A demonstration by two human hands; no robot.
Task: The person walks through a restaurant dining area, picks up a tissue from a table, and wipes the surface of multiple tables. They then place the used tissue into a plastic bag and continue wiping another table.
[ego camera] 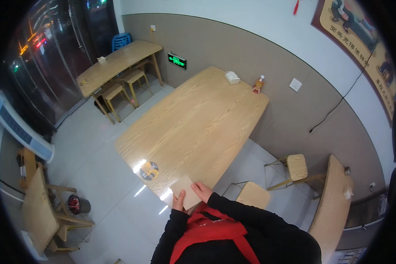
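A flat beige rectangular piece [185, 190] lies between my two hands at the near end of the wood-grain table [198, 128]. Whether it is a folded cloth, a board or a stool seat is not clear. My left hand [179, 200] grips its left side with the thumb on top. On its right side, my right hand [201, 192] holds on, also thumb uppermost. The underside and most of the fingers beneath are hidden. Just left of the piece, a round yellow and black sticker [148, 170] is on the tabletop.
A white tissue pack [232, 78] and an orange-brown sauce bottle [259, 84] stand at the table's wall end. Stools [253, 194] are at its right. Further tables [122, 64] line the window and walls. A dark bin [80, 204] sits on the tiled floor at left.
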